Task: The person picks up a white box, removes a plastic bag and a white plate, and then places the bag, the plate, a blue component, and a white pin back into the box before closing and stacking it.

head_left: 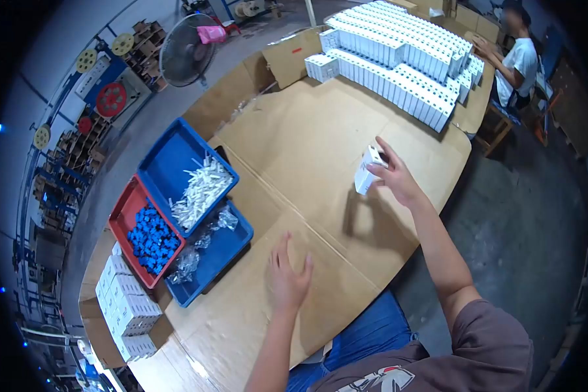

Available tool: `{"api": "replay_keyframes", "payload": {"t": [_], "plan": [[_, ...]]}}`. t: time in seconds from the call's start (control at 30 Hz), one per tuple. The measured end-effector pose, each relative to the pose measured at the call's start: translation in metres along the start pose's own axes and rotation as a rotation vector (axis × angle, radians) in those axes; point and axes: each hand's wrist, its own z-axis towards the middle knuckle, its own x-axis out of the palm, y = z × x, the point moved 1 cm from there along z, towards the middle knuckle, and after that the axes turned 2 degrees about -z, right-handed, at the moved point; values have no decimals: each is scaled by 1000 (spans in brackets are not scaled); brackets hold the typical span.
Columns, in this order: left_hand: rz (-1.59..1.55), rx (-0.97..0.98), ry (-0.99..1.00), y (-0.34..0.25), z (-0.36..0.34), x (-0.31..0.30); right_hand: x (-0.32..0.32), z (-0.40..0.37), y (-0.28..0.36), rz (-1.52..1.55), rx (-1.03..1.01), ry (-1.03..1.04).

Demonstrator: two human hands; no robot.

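My right hand point(398, 179) grips a white rectangular block point(367, 171) between the thumb and fingers, above the cardboard-covered table point(294, 144). A shadow falls on the cardboard below it. Nearer to me, my left hand point(290, 279) hovers over the cardboard with fingers apart and nothing in it. To its left lies a blue tray point(209, 282) with clear plastic bags. A second blue tray point(165, 151) overlaps it and contains many small white sticks point(202, 189). Beside these, a red tray point(121, 210) holds small blue parts point(153, 239).
Rows of similar white blocks point(398, 65) are stacked at the far end. More white boxes point(128, 307) stand at the near left. Upright cardboard point(296, 55) borders the far left edge. A fan point(187, 51) stands beyond it; another person point(519, 62) sits at the far right.
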Motion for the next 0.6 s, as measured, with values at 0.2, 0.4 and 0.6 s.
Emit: {"api": "replay_keyframes", "payload": {"t": [0.2, 0.4, 0.6], "plan": [[163, 175, -6, 27, 67, 40, -28, 66, 29, -245, -285, -240], [218, 173, 79, 26, 68, 40, -66, 196, 44, -494, -555, -505], [232, 126, 160, 28, 77, 42, -58, 328, 82, -589, -613, -670]]}}
